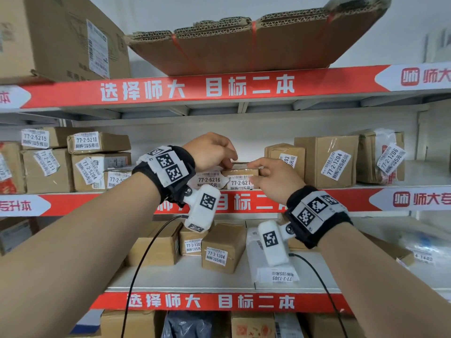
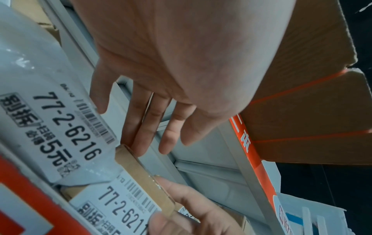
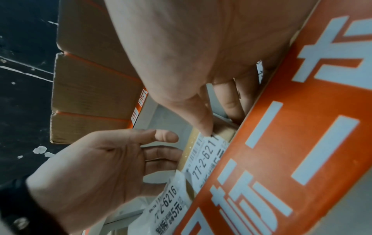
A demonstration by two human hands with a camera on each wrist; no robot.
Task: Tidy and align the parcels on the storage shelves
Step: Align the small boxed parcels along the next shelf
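A small flat brown box (image 1: pixel 240 172) labelled 77-2-621 lies at the front of the middle shelf. A white poly parcel (image 1: pixel 207 181) labelled 77-2-6216 overlaps its left end. My left hand (image 1: pixel 212 152) arches over the box from the left, fingertips resting on its top, thumb off it. In the left wrist view those fingers (image 2: pixel 141 139) lie nearly straight against the box (image 2: pixel 138 171) beside the white parcel (image 2: pixel 40 79). My right hand (image 1: pixel 273 178) pinches the right end. In the right wrist view its thumb (image 3: pixel 203 124) presses the front by the label (image 3: pixel 205 157), fingers behind.
Stacked labelled cartons (image 1: pixel 97 142) fill the middle shelf's left; taller cartons (image 1: pixel 327 162) stand just right of my right hand. A red banner strip (image 1: pixel 244 203) edges the shelf. A strapped bundle of flat cardboard (image 1: pixel 244 45) lies above. Parcels (image 1: pixel 222 247) sit on the lower shelf.
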